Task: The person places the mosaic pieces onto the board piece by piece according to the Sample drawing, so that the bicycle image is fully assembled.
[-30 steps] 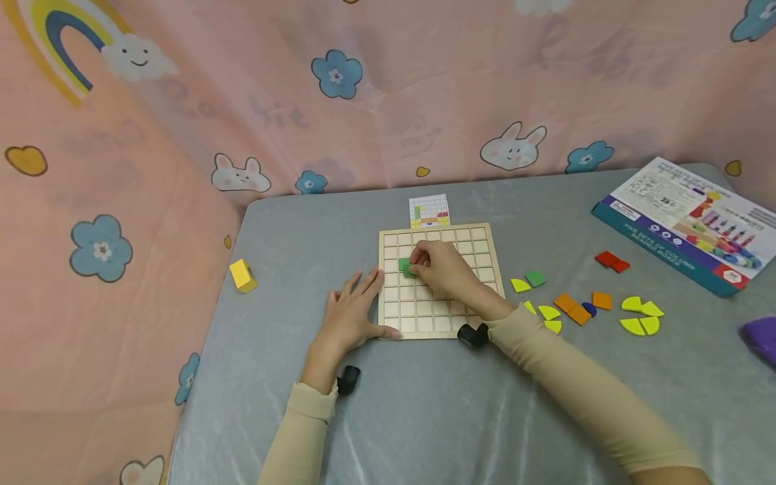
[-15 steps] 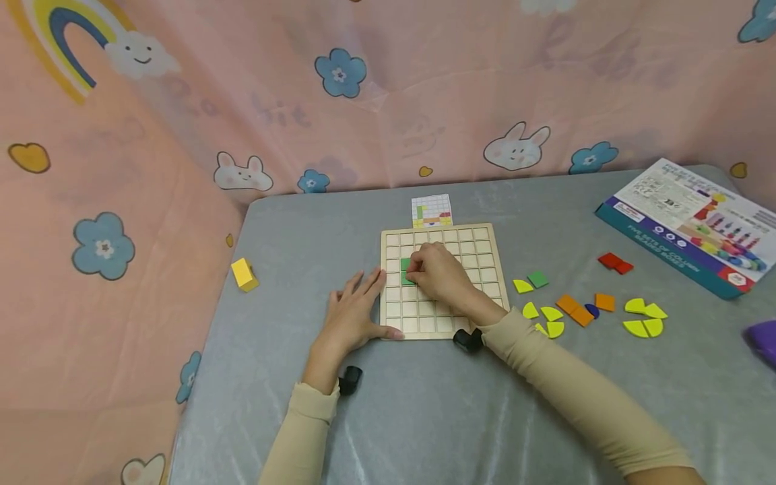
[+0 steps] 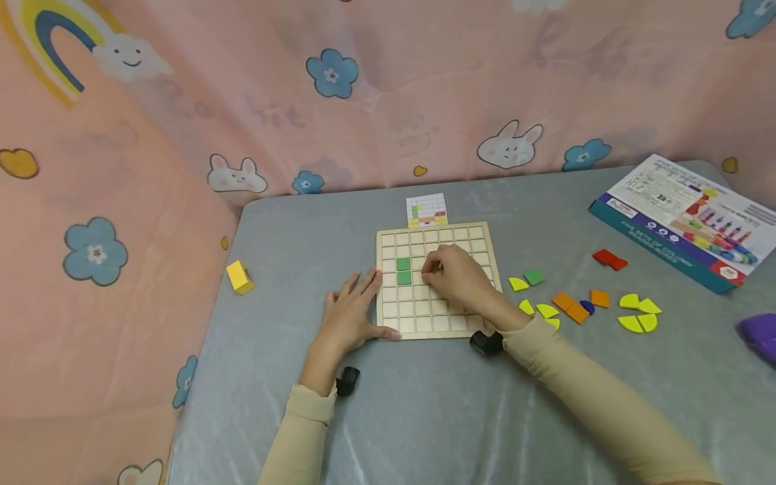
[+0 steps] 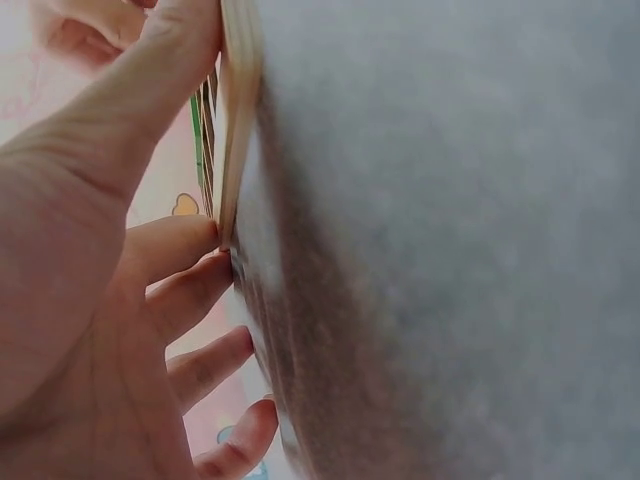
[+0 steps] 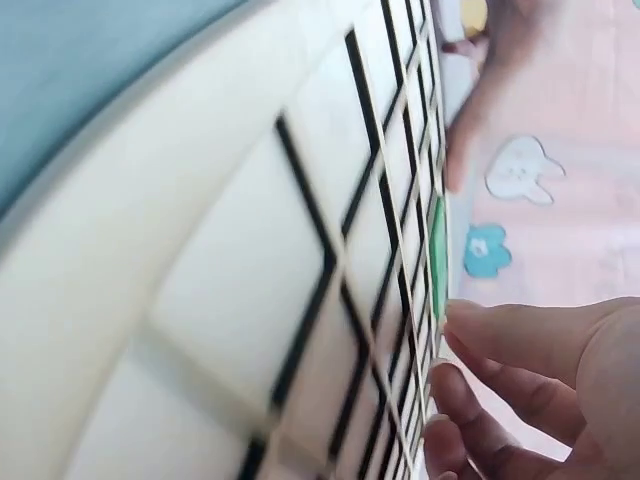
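Note:
A wooden grid board [image 3: 433, 334] lies on the grey cloth, with two green square tiles [image 3: 403, 271] set one above the other in neighbouring cells near its left side. My left hand [image 3: 348, 313] is spread at the board's left edge, its thumb on the lower left corner; in the left wrist view that thumb [image 4: 150, 90] and the fingertips touch the wooden edge. Just right of the tiles, my right hand [image 3: 457, 277] hovers low over the grid with loosely bent fingers. Nothing shows between its thumb [image 5: 530, 335] and fingers in the right wrist view.
A small pattern card [image 3: 426, 210] lies behind the board. To the right are yellow quarter-circle pieces [image 3: 630, 325], a green square [image 3: 533, 277], orange squares [image 3: 570, 306], red tiles [image 3: 609, 259] and a box [image 3: 679, 222]. A yellow block [image 3: 240, 277] stands left.
My right hand has come off the lower green tile and moved a little to the right, so both green tiles show fully. The left hand keeps its place at the board.

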A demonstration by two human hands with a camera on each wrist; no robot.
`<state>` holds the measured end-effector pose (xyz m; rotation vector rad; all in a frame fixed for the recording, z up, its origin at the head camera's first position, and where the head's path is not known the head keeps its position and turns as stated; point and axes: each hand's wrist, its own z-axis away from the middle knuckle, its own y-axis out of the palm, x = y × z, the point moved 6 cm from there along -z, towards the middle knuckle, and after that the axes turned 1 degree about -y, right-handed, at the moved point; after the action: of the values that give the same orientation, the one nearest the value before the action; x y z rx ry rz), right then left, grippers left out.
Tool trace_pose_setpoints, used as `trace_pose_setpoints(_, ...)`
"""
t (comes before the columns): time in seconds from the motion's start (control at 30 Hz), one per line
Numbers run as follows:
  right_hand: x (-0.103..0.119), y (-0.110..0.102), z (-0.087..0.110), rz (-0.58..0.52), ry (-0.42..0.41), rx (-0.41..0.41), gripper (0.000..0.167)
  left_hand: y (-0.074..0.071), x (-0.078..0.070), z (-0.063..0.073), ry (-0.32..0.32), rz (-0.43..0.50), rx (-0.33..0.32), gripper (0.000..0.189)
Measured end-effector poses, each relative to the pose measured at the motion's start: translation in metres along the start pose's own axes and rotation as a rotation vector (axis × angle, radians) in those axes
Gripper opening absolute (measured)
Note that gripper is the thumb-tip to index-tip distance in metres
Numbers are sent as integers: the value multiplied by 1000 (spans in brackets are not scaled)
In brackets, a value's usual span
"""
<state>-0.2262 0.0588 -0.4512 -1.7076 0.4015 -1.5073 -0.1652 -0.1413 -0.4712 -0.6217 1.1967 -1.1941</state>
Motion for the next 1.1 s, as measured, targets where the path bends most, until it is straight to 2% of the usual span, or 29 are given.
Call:
trace_pose_setpoints(0.33, -51, -42, 28, -44, 46, 2, 13, 1, -1, -1, 8, 13, -8, 126)
trace_pose_setpoints(0.5, -70, -59, 42, -25, 67, -5, 15, 1, 0, -1, 6, 10, -8, 127)
trace_pose_setpoints(0.83, -97, -73, 64, 46, 85, 68, 33, 1, 0, 1, 13, 24, -11, 126)
trace_pose_setpoints(1.1, -109, -83, 77, 13, 48, 107, 39, 1, -1, 0, 17, 22, -16, 126)
